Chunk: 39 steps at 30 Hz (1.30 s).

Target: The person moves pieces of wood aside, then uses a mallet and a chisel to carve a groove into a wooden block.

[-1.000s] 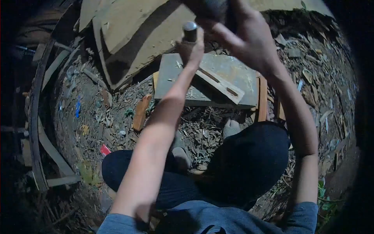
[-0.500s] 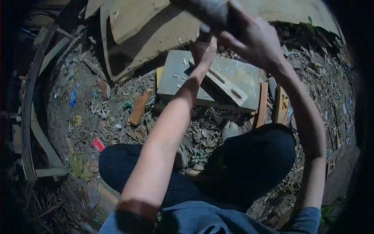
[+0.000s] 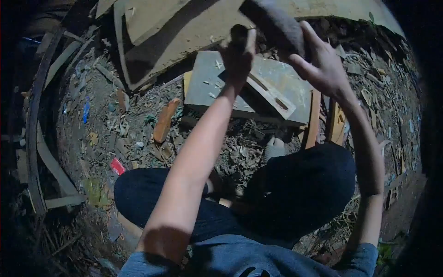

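1. The left hand (image 3: 237, 57) is seen in the upper middle of the frame, clenched around a round-topped tool (image 3: 239, 32); only the tool's dark upper end is shown above the fist.
2. The right hand (image 3: 323, 64) is raised just to the right of it, grasping a dark block (image 3: 273, 22) that slants up toward the top edge of the frame. The thumb is laid along the block's side; what kind of object the block is cannot be told.
3. The tool and the block are held near each other, with a narrow gap visible between them.
4. A grey slab (image 3: 207, 85) is laid on the littered ground below both hands, and a slotted wooden strip (image 3: 272, 96) is rested diagonally across it.
5. A wooden slat (image 3: 314, 121) is set at the slab's right edge.
6. An orange wood piece (image 3: 164, 121) is found left of the slab, among chips and scraps.
7. A large pale board (image 3: 170, 27) is spread across the top of the frame, behind the slab.
8. The person's dark-clothed knees (image 3: 300, 184) are folded in the lower middle.
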Motion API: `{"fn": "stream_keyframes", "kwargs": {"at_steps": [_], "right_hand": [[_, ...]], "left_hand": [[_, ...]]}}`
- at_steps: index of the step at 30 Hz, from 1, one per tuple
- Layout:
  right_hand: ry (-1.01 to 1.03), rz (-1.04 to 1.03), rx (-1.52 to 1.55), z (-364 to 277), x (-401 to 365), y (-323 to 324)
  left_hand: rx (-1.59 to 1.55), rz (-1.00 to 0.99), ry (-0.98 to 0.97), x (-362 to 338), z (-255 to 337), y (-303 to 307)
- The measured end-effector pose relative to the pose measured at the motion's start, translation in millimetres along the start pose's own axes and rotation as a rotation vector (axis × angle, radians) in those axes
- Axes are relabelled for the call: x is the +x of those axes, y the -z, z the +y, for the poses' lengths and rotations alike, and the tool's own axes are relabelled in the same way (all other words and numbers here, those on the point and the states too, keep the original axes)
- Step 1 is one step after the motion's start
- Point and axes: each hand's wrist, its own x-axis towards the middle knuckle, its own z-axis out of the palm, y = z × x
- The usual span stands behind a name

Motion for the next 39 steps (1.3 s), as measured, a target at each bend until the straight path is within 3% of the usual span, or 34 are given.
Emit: {"fn": "stream_keyframes", "kwargs": {"at_steps": [1, 2, 4, 6, 8, 11, 14, 15, 18, 23, 26, 29, 37, 39], "right_hand": [[-0.154, -0.089, 0.150, -9, -8, 11], [-0.250, -0.080, 0.296, 0, -26, 1], [-0.300, -0.249, 0.228, 16, -63, -14], [-0.377, -0.452, -0.010, 21, -108, -32], [-0.450, -0.653, -0.116, 11, -133, -42], [-0.498, -0.687, -0.117, -1, -152, -54], [-0.552, -0.692, -0.120, -8, -152, -55], [-0.572, -0.713, -0.141, -8, -153, -56], [-0.572, -0.628, -0.110, -4, -164, -64], [-0.619, -0.654, -0.063, -5, -165, -63], [-0.594, -0.611, -0.041, -5, -161, -62], [-0.643, -0.694, -0.045, -7, -159, -59], [-0.583, -0.564, -0.017, -4, -168, -66], [-0.591, -0.573, -0.012, -3, -167, -65]], "left_hand": [[0.174, 0.122, 0.006, 0, 8, 6], [-0.359, 0.138, 0.559, -6, 19, 13], [-0.364, 0.116, 0.538, -17, 11, 25], [-0.238, 0.228, 0.385, -21, 12, 33], [-0.293, 0.199, 0.434, -29, 21, 43], [-0.435, 0.233, 0.564, -31, 33, 51], [-0.349, 0.105, 0.484, -21, 26, 47], [-0.399, 0.049, 0.540, -11, 31, 43], [-0.383, 0.081, 0.528, 19, 28, 27], [-0.797, 0.180, 0.653, 60, 36, 30], [-0.703, 0.131, 0.659, 59, 44, 24], [-0.680, 0.056, 0.659, 51, 40, 19], [-0.604, -0.029, 0.729, 38, 33, 3], [-0.513, -0.077, 0.645, 35, 30, 0]]}}
